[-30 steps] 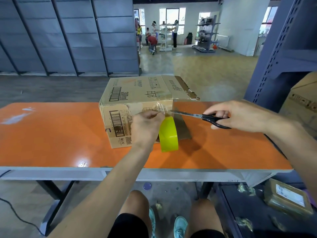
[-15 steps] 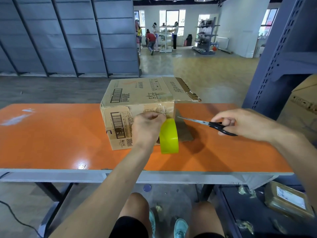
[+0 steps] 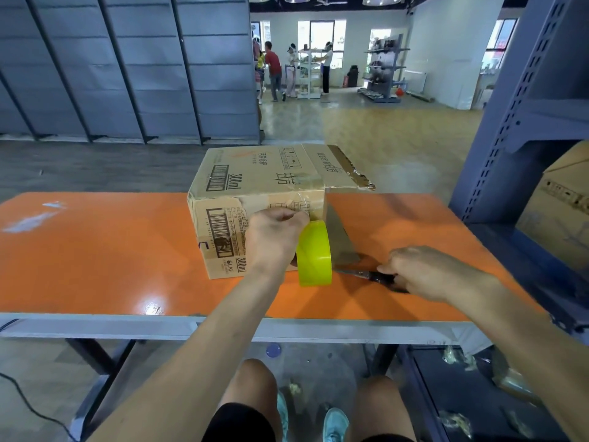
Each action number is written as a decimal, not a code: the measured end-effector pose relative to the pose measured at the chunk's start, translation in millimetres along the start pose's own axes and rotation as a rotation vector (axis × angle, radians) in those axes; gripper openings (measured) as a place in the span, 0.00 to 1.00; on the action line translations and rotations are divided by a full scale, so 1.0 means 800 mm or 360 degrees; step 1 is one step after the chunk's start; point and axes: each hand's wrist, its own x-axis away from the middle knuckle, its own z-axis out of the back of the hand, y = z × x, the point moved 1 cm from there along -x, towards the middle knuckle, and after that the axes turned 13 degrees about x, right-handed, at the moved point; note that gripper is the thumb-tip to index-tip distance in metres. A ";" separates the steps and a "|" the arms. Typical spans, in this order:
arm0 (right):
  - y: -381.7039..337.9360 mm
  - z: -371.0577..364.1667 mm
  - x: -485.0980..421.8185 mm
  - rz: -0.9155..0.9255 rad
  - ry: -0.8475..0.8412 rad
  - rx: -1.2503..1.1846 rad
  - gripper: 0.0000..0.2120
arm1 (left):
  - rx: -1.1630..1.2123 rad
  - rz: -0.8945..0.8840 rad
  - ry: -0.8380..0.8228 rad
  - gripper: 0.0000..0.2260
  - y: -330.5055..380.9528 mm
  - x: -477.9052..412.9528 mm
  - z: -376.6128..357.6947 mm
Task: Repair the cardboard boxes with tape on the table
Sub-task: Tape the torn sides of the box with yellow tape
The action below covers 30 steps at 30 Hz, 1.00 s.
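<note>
Cardboard box [image 3: 255, 186], just one, sits on the orange table [image 3: 95, 256]. I see my left hand [image 3: 271, 237] curled round one yellow tape roll [image 3: 314, 253] against it, and my right hand [image 3: 424, 269] gripping one pair of scissors [image 3: 363, 275] down on the table.

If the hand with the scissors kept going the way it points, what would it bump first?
Probably the yellow tape roll: the scissors in the right hand point left along the table, tips nearly at it, though depth is unclear.

Black shorts [image 3: 239, 424], teal sneakers [image 3: 334, 424]
</note>
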 end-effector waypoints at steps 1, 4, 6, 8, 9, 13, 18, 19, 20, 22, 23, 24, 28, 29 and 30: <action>-0.002 0.003 0.000 0.0015 -0.0088 0.0041 0.19 | -0.0007 -0.0001 0.0007 0.09 0.000 0.000 0.000; -0.010 0.022 0.006 -0.0081 0.0093 0.0107 0.16 | -0.0015 0.0000 0.0015 0.09 0.000 0.000 0.000; -0.017 0.047 0.009 -0.0139 0.0614 0.0028 0.12 | -0.0017 0.0000 0.0010 0.09 0.000 0.000 0.000; -0.025 0.082 0.009 -0.0080 0.1153 -0.0204 0.08 | -0.0021 -0.0013 0.0010 0.09 0.002 0.001 0.000; -0.028 0.100 0.007 -0.0036 0.1380 -0.0330 0.09 | -0.0030 -0.0016 0.0007 0.09 0.003 0.001 0.000; -0.031 0.143 -0.033 0.0026 0.1763 -0.0386 0.13 | -0.0048 0.0002 0.0010 0.08 0.004 0.001 0.001; -0.032 0.132 -0.081 0.0096 0.1669 -0.0555 0.14 | -0.0066 -0.0014 0.0030 0.09 0.001 -0.003 0.001; -0.031 0.128 -0.084 0.0116 0.1691 -0.0590 0.14 | -0.0063 -0.0020 0.0031 0.09 0.000 -0.004 0.001; -0.029 0.124 -0.086 0.0131 0.1727 -0.0595 0.15 | -0.0055 -0.0025 0.0029 0.10 -0.001 -0.004 0.001; -0.030 0.117 -0.087 0.0144 0.1831 -0.0547 0.17 | -0.0049 -0.0026 0.0024 0.11 -0.003 -0.003 0.002; -0.031 0.114 -0.088 0.0145 0.1887 -0.0513 0.17 | -0.0051 -0.0023 0.0021 0.10 -0.003 -0.002 0.002; -0.032 0.112 -0.088 0.0143 0.1933 -0.0477 0.16 | -0.0051 -0.0018 0.0020 0.10 -0.003 -0.003 0.003; -0.037 0.104 -0.091 0.0147 0.2036 -0.0338 0.15 | -0.0023 0.0003 0.0002 0.11 0.002 -0.002 0.005; -0.036 0.103 -0.092 0.0144 0.2053 -0.0324 0.15 | -0.0015 0.0016 -0.0001 0.12 0.003 -0.002 0.005; -0.036 0.102 -0.092 0.0140 0.2069 -0.0309 0.15 | -0.0013 0.0031 -0.0002 0.14 0.005 -0.001 0.005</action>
